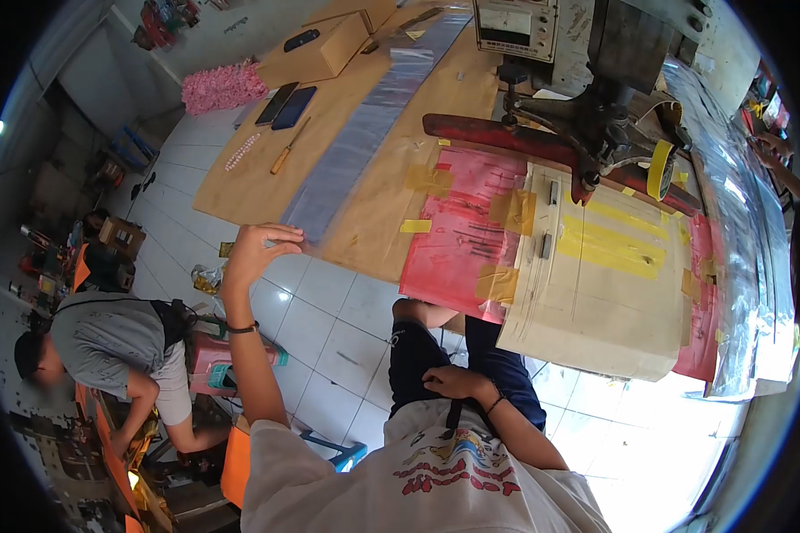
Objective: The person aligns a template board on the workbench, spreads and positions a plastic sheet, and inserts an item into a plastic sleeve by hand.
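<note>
My left hand (260, 252) is stretched out at the table's near edge. Its thumb and fingers pinch the near end of a long, clear bluish plastic strip (357, 142), which runs away from me along the table. Over my lap lies my right hand (458, 382), holding nothing, its fingers loosely laid on the dark shorts. In front of me a cream board (627, 311) and a red sheet (467, 226) with tape pieces sit under the dark metal head of a press (600, 120).
On the wooden table (231, 191) are phones (293, 107), an orange-handled tool (291, 147) and a cardboard box (324, 58). A yellow tape roll (660, 169) hangs by the press. Clear sheets (747, 240) pile up on the right. Another person (120, 342) bends over at lower left.
</note>
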A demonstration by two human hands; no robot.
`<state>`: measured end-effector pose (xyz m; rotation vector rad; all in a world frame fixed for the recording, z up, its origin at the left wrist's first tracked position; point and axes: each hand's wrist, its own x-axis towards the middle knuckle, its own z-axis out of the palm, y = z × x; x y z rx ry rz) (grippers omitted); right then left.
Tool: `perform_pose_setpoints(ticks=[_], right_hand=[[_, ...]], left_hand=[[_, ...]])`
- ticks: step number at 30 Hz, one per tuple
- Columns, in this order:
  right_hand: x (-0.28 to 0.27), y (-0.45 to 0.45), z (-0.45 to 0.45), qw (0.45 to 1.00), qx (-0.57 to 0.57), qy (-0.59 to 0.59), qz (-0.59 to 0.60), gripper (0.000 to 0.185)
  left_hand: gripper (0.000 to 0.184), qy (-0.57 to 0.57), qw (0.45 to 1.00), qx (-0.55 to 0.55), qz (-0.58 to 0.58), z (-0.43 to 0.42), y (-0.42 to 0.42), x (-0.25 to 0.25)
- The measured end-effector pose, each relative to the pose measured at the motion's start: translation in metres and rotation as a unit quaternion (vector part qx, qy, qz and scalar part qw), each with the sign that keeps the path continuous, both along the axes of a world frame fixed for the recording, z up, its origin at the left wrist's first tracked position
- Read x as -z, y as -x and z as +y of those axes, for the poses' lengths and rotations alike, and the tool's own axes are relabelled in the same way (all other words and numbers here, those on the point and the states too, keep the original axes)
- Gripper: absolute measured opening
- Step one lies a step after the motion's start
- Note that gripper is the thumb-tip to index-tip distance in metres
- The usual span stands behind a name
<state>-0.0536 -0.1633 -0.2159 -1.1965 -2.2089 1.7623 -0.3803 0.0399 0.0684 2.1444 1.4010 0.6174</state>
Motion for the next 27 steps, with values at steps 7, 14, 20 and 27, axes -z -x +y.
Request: perform_pose_setpoints(ticks=[7, 14, 20, 27], right_hand=[[0.005, 0.000, -0.002, 1.000, 0.014, -0.017, 0.016, 0.041], [0.011, 0.001, -0.001, 1.000, 0.015, -0.010, 0.022, 0.042], [0.011, 0.001, 0.000, 1.000, 0.013, 0.003, 0.019, 0.043], [0.008, 0.002, 0.000, 1.000, 0.010, 0.008, 0.018, 0.043]], left_hand=[[0.016, 0.072, 0.996, 0.011, 0.060, 0.015, -0.006, -0.022], [0.016, 0.019, 0.998, 0.034, 0.048, 0.018, -0.003, -0.009], [0.011, 0.063, 0.997, 0.002, 0.044, 0.018, -0.007, -0.016], [0.015, 0.124, 0.991, 0.053, 0.016, 0.036, -0.001, -0.008]])
